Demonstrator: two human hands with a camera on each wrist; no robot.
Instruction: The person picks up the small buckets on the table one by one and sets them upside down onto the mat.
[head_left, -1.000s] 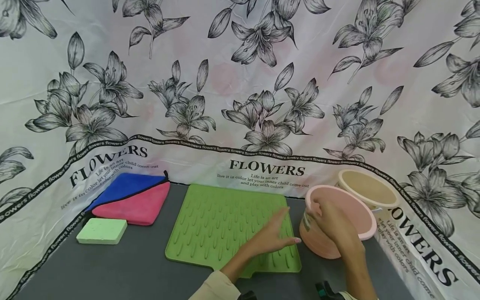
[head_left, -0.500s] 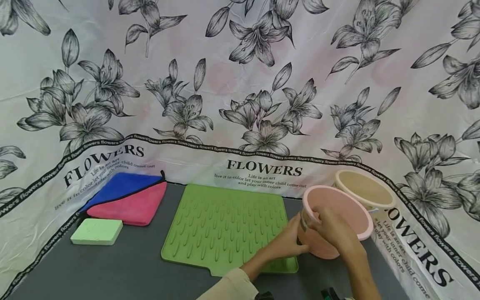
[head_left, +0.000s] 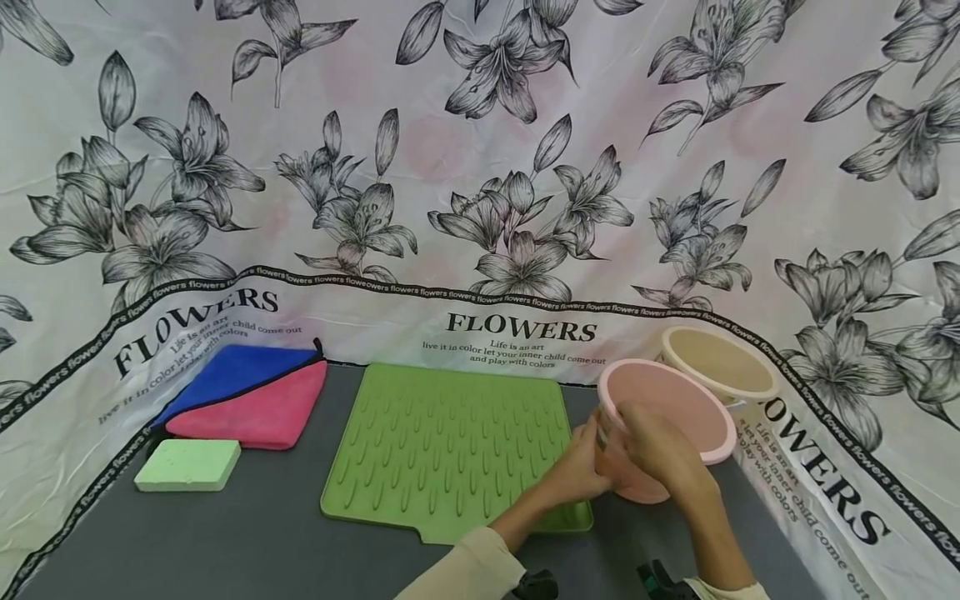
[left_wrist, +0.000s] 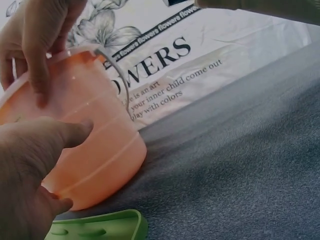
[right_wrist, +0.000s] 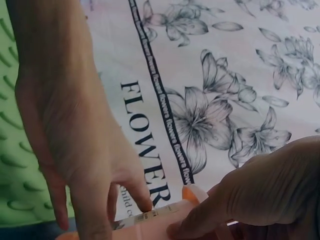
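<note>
A pink plastic bucket (head_left: 648, 475) stands at the right of the dark table. Its thin grey handle (left_wrist: 120, 80) hangs down the side in the left wrist view. My right hand (head_left: 663, 442) grips the near left part of the rim, thumb outside and fingers inside. Against the bucket's left side lies my left hand (head_left: 573, 475), its fingers spread and fairly straight. A small printed label (right_wrist: 150, 215) shows on the bucket between the two hands in the right wrist view. Part of the bucket's wall is hidden behind both hands.
Left of the bucket lies a green ridged mat (head_left: 442, 450). A cream bucket (head_left: 720, 362) stands behind the pink one. Folded blue and pink cloths (head_left: 255, 400) and a pale green sponge block (head_left: 187, 465) sit at the left. A flower-printed sheet (head_left: 517, 325) hangs behind.
My left hand has moved right, from above the mat to the bucket's side. My right hand stays at the rim. The head view has shifted slightly.
</note>
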